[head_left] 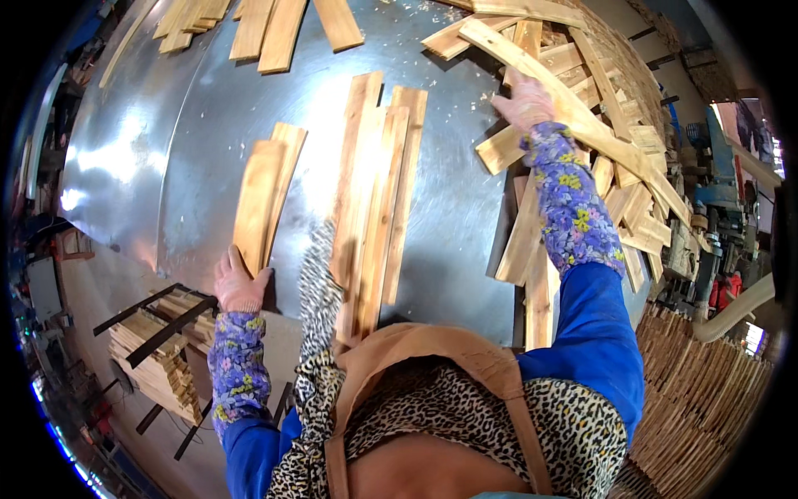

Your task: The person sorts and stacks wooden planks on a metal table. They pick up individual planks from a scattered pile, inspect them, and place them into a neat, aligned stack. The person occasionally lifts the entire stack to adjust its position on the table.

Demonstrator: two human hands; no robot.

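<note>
My left hand (241,281), in a pink glove, is at the near end of two short, overlapping wooden boards (258,195) on the metal tabletop. Its thumb is spread away from the fingers, and it touches the end of the upper board. My right hand (525,101), also gloved in pink, reaches to the heap of boards at the right. Its fingers meet the lower edge of a long pale board (573,108) lying across the heap, with the thumb stretched out to the left. Between my hands, several long narrow boards (374,191) lie side by side, pointing away from me.
The shiny metal table (216,125) carries more boards (278,33) at its far edge. Below its left side, stacked boards (158,358) rest on a dark metal frame. A tall stack of wood strips (698,391) stands at lower right. Machinery (719,195) lines the right side.
</note>
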